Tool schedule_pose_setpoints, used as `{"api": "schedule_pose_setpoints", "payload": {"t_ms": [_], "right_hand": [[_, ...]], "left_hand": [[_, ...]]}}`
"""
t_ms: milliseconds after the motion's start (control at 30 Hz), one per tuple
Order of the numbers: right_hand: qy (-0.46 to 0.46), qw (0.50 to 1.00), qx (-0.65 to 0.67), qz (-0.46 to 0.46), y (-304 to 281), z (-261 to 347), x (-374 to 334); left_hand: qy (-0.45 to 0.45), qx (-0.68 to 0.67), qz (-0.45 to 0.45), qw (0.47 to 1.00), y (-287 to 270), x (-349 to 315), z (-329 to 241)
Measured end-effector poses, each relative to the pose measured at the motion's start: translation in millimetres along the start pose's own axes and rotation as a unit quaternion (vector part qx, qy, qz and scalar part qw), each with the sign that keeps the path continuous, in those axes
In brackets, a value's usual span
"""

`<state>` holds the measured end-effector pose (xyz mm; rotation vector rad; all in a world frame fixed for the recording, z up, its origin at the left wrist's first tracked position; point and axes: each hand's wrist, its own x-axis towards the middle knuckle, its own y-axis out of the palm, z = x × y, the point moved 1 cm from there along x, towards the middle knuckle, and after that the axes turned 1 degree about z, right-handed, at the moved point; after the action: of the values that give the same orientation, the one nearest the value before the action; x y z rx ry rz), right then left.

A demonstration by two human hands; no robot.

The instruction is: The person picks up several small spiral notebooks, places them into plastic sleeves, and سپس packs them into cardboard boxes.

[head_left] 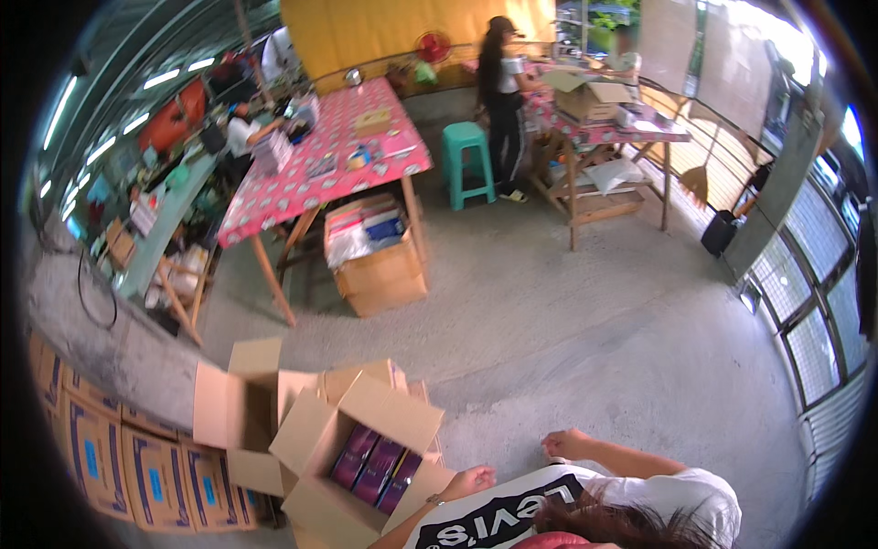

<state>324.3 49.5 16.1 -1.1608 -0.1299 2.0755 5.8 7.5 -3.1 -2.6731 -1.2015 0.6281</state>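
My left hand [475, 480], with a band at its wrist, is held in front of my white shirt beside an open cardboard box [306, 430]. Its fingers are loosely bent and apart, and no object shows in them. Inside that box stand several dark purple packages [373, 468], and the flaps are folded outward. To the right, my right hand [567, 445] hangs over the concrete floor, apart from the box. Its fingers look curled in, with nothing visible in them.
Another open carton [208, 403] adjoins the box, and stacked printed cartons [154, 476] stand at the lower left. Beyond are a pink-covered table [347, 128], a full cardboard box [384, 284], a green stool [466, 165] and a standing person [505, 101]. Metal mesh panels [805, 274] line the right.
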Motion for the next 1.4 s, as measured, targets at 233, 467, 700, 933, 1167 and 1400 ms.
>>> {"api": "schedule_pose_setpoints", "payload": {"t_ms": [233,467,700,933,1167,1400], "right_hand": [[-0.126,0.991,0.017,0.046,-147,-98,-124],[0.016,0.990,0.086,0.113,-296,-209,-195],[0.010,0.993,0.113,-0.041,-482,-257,-170],[0.023,0.962,0.213,-0.171,-608,-314,-143],[0.077,0.890,0.348,-0.285,-704,-360,-144],[0.056,0.883,0.337,-0.322,-879,-438,-119]], "left_hand": [[-0.160,-0.263,0.393,0.867,54,187,-130],[-0.115,-0.009,0.464,0.878,99,379,-223],[-0.081,0.031,0.456,0.886,87,546,-301],[-0.072,0.086,0.504,0.856,77,779,-373],[-0.041,0.129,0.571,0.809,84,984,-458],[-0.025,0.135,0.558,0.818,93,1159,-517]]}}
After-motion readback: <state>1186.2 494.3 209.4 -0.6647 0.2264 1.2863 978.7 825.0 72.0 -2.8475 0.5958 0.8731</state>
